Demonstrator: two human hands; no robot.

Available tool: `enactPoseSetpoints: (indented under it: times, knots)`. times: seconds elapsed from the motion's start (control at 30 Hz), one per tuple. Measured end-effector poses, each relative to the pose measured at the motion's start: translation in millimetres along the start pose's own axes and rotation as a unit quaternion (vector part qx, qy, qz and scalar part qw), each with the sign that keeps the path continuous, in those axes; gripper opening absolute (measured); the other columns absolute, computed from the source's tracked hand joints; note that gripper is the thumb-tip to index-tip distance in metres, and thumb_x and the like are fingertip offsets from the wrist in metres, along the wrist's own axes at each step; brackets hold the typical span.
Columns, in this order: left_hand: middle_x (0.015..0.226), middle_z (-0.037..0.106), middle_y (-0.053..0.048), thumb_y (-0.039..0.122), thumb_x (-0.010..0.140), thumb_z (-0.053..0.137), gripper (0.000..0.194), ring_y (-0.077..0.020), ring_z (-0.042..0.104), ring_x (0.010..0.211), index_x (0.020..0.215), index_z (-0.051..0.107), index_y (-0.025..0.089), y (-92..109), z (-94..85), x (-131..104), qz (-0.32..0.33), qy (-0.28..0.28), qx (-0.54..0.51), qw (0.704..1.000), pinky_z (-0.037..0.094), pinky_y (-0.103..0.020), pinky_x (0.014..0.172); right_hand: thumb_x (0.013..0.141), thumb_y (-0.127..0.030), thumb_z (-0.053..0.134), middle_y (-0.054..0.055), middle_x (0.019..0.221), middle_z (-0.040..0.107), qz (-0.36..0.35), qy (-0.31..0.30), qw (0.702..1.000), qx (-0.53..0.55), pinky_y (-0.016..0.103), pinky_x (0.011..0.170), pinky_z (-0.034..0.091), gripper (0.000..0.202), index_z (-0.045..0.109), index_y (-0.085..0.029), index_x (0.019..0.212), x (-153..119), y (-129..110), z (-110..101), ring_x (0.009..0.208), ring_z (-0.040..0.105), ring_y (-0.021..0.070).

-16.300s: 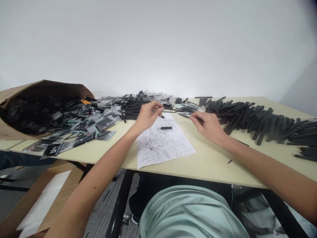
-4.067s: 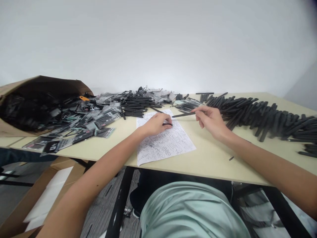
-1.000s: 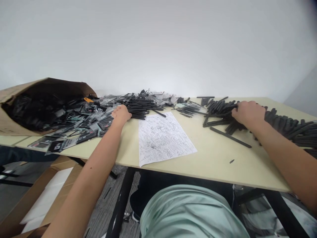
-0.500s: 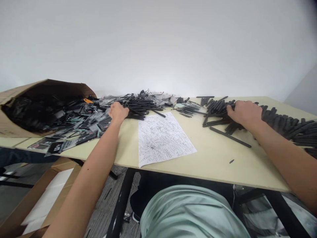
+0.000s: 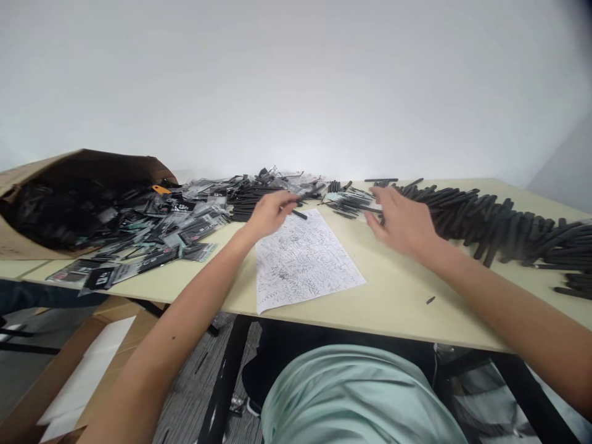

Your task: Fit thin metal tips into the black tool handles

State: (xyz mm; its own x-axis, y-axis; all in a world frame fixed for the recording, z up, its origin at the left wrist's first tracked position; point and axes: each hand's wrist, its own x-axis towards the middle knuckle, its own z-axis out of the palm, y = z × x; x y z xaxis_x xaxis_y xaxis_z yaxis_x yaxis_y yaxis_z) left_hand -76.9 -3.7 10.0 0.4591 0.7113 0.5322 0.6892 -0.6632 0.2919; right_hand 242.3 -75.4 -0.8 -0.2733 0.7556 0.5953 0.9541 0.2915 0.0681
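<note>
My left hand [image 5: 272,213] is over the top left of the scribbled paper [image 5: 308,265], its fingers stretched towards a single black pen [image 5: 300,214]. Thumb and fingertips look apart; whether they touch the pen I cannot make out. To its left, a heap of black pens [image 5: 245,200] lies partly behind it. My right hand [image 5: 400,222] is open above the table, right of the paper, with thumb and fingers spread and nothing in them. It hovers beside thin dark sticks [image 5: 349,203] and the long row of black pens [image 5: 490,222].
A cardboard box [image 5: 87,154] lies on its side at the left, spilling dark packets. Clear plastic packets [image 5: 203,225] spread between it and the pens. A small dark piece [image 5: 430,300] lies near the front edge. Below stands an open carton [image 5: 111,308].
My left hand has moved right from the packets to the paper's top. My right hand has left the pens and moved left, opening. The loose pens there now lie in the row.
</note>
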Motion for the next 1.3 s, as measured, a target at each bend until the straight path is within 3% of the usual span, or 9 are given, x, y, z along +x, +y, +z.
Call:
enactPoseSetpoints:
  times: [0.07,0.17,0.27,0.43,0.57,0.7,0.83,1.0,1.3]
  knots:
    - [0.109,0.073,-0.005,0.028,0.099,0.052,0.027,-0.0191,0.068,0.091,0.119,0.069,0.021,18.5,11.1,-3.4,0.054,-0.076,-0.008,0.996,0.052,-0.034,0.083,0.101,-0.041,0.034,0.020,0.131,0.060,-0.062,0.009,0.998,-0.007,0.038,0.075,0.043,0.054,0.044,-0.010,0.144,-4.5,-20.1,-0.9,0.107,0.058,0.0318]
    - [0.115,0.073,-0.006,0.030,0.100,0.052,0.027,-0.0201,0.067,0.099,0.120,0.068,0.021,44.0,26.5,-9.2,0.119,-0.138,-0.028,0.983,0.049,-0.032,0.086,0.102,-0.039,0.037,0.022,0.133,0.058,-0.170,-0.002,0.985,-0.031,0.043,0.090,0.039,0.047,0.052,-0.008,0.134,-10.3,-40.2,4.1,0.113,0.054,0.0340]
    - [0.107,0.074,-0.006,0.033,0.100,0.052,0.025,-0.0195,0.067,0.094,0.114,0.069,0.021,61.1,34.9,-13.1,0.150,-0.178,-0.039,0.972,0.047,-0.031,0.082,0.104,-0.034,0.036,0.019,0.116,0.065,-0.219,-0.059,0.973,-0.032,0.041,0.086,0.038,0.036,0.060,-0.010,0.116,-14.2,-48.1,14.6,0.102,0.059,0.0305]
    - [0.102,0.076,-0.004,0.037,0.099,0.055,0.024,-0.0190,0.068,0.092,0.109,0.071,0.022,66.8,31.5,-13.5,0.145,-0.165,-0.035,0.975,0.046,-0.030,0.079,0.107,-0.031,0.036,0.012,0.102,0.069,-0.172,-0.144,0.974,0.000,0.033,0.059,0.033,0.027,0.057,-0.016,0.111,-15.4,-47.7,23.2,0.083,0.065,0.0241]
    - [0.104,0.077,-0.002,0.036,0.099,0.056,0.023,-0.0180,0.070,0.093,0.107,0.072,0.022,67.6,26.7,-12.7,0.139,-0.147,-0.048,0.978,0.047,-0.029,0.078,0.108,-0.031,0.031,0.011,0.101,0.071,-0.162,-0.148,0.976,0.004,0.033,0.054,0.026,0.029,0.056,-0.016,0.112,-14.7,-49.9,15.5,0.080,0.068,0.0240]
    - [0.099,0.077,-0.003,0.041,0.096,0.059,0.027,-0.0181,0.071,0.087,0.113,0.069,0.022,71.0,24.3,-14.9,0.103,-0.144,-0.066,0.982,0.050,-0.029,0.077,0.107,-0.034,0.031,0.010,0.098,0.073,-0.141,-0.146,0.979,-0.005,0.034,0.052,0.019,0.033,0.057,-0.015,0.114,-15.7,-52.7,6.7,0.075,0.068,0.0234]
    - [0.099,0.076,-0.004,0.047,0.090,0.067,0.048,-0.0164,0.070,0.080,0.130,0.058,0.022,69.2,18.6,-16.5,0.080,-0.134,-0.080,0.985,0.052,-0.029,0.076,0.107,-0.039,0.029,0.009,0.092,0.074,-0.137,-0.155,0.978,-0.006,0.033,0.053,0.017,0.038,0.060,-0.017,0.108,-17.0,-48.8,6.7,0.073,0.067,0.0217]
    - [0.104,0.077,-0.002,0.044,0.093,0.064,0.028,-0.0140,0.069,0.077,0.109,0.071,0.023,63.7,13.4,-14.8,0.129,-0.143,-0.061,0.979,0.051,-0.027,0.075,0.107,-0.043,0.025,0.008,0.086,0.074,-0.128,-0.151,0.980,-0.018,0.032,0.055,0.014,0.044,0.061,-0.018,0.109,-17.1,-42.9,11.4,0.069,0.067,0.0224]
    - [0.093,0.078,-0.003,0.045,0.095,0.063,0.029,-0.0144,0.068,0.072,0.111,0.075,0.024,62.6,15.3,-13.4,0.131,-0.165,-0.053,0.976,0.049,-0.027,0.074,0.108,-0.045,0.020,0.011,0.077,0.072,-0.130,-0.192,0.971,-0.059,0.032,0.054,0.015,0.049,0.060,-0.017,0.111,-17.2,-45.1,7.5,0.067,0.068,0.0262]
